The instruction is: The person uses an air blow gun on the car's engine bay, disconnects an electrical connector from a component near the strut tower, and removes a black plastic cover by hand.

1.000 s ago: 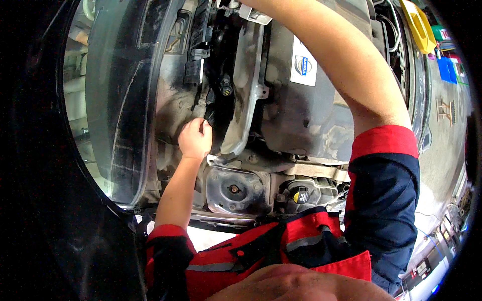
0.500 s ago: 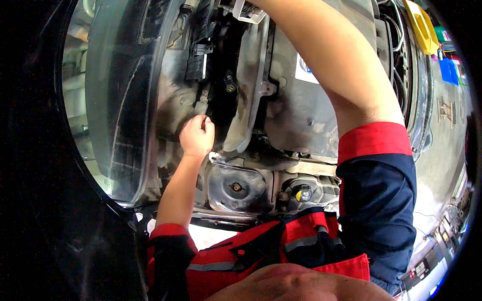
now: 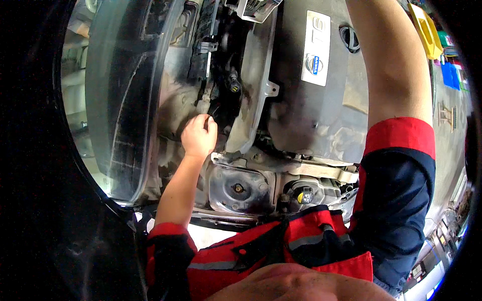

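Observation:
My left hand (image 3: 199, 136) is closed at the rear of the engine bay, thumb against curled fingers, beside a dark gap. Whatever it grips, if anything, is hidden under the fingers. Just beyond it are a pale fitting (image 3: 203, 104) and a black connector (image 3: 234, 86). A long grey metal panel (image 3: 251, 95) runs along the right side of that gap. My right forearm (image 3: 400, 75) stretches over the dark engine cover (image 3: 306, 115) and leaves by the top edge, so my right hand is out of sight.
A round metal strut mount (image 3: 237, 189) and a black-and-yellow reservoir cap (image 3: 305, 197) lie nearest my body. The windscreen (image 3: 118, 100) borders the left. At the top sits a pale box-like part (image 3: 257, 9). A yellow object (image 3: 426, 31) stands at the far right.
My right forearm has swung to the right, uncovering more of the engine cover with its label. My right hand has stayed out of view. My left hand keeps almost the same place and closed shape.

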A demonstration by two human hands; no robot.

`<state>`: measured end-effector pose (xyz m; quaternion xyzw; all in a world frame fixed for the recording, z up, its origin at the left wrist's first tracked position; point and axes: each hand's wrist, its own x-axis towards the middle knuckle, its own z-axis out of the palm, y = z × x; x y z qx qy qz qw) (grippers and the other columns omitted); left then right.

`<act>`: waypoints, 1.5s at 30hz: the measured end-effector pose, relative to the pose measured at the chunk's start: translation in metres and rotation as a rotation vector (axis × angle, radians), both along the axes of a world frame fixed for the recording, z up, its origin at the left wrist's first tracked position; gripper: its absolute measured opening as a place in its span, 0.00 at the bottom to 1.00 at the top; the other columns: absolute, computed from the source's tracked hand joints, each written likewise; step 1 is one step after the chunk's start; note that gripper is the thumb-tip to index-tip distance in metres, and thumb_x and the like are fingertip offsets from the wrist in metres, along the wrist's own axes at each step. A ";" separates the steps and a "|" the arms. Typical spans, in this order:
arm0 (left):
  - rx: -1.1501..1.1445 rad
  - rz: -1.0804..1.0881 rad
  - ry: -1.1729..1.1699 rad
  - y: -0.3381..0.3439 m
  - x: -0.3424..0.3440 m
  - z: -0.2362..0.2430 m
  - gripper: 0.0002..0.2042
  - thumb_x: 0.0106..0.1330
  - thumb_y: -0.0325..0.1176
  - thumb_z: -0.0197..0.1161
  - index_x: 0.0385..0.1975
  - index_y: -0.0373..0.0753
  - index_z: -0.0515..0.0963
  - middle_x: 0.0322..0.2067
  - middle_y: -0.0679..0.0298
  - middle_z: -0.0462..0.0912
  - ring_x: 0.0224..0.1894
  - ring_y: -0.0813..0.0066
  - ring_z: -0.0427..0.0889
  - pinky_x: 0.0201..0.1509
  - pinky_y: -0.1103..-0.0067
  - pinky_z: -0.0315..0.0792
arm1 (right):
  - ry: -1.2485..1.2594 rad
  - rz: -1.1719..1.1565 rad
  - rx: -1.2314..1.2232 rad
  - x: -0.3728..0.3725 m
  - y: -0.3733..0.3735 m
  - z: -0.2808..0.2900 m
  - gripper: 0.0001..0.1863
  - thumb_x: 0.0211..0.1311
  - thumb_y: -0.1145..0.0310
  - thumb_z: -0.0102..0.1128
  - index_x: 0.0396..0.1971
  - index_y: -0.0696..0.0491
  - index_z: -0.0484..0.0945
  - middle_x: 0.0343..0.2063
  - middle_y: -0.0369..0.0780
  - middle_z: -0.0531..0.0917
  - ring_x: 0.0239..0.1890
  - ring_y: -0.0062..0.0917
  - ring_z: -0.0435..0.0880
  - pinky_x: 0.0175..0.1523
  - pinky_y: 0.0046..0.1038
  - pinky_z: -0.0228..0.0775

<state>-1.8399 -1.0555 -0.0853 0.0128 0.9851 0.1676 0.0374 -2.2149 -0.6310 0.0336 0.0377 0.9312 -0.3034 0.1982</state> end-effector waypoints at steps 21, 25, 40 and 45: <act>-0.143 -0.030 -0.164 0.086 -0.180 0.063 0.27 0.63 0.49 0.61 0.48 0.28 0.74 0.47 0.41 0.80 0.52 0.44 0.78 0.59 0.61 0.72 | 0.393 -0.561 -0.557 0.031 -0.059 -0.014 0.09 0.55 0.71 0.59 0.25 0.62 0.81 0.24 0.44 0.81 0.22 0.29 0.77 0.25 0.34 0.69; -0.138 -0.038 -0.020 0.076 -0.185 0.064 0.21 0.64 0.45 0.57 0.42 0.28 0.76 0.41 0.40 0.82 0.48 0.42 0.81 0.55 0.60 0.73 | 0.443 -0.079 0.359 0.029 -0.067 -0.020 0.15 0.56 0.66 0.55 0.32 0.63 0.84 0.33 0.50 0.85 0.33 0.36 0.86 0.38 0.35 0.76; -0.147 -0.045 -0.038 0.074 -0.183 0.061 0.21 0.64 0.47 0.57 0.42 0.32 0.78 0.40 0.44 0.84 0.48 0.45 0.81 0.54 0.60 0.73 | 0.513 -0.573 0.093 0.045 -0.145 -0.053 0.18 0.65 0.60 0.50 0.35 0.59 0.85 0.40 0.51 0.85 0.46 0.41 0.85 0.52 0.36 0.75; -0.083 -0.045 -0.045 0.068 -0.185 0.063 0.20 0.63 0.47 0.57 0.41 0.34 0.78 0.40 0.45 0.84 0.47 0.46 0.81 0.53 0.61 0.73 | 0.563 -0.756 -0.274 0.057 -0.161 -0.068 0.23 0.63 0.58 0.59 0.43 0.66 0.76 0.42 0.57 0.83 0.46 0.45 0.84 0.54 0.37 0.75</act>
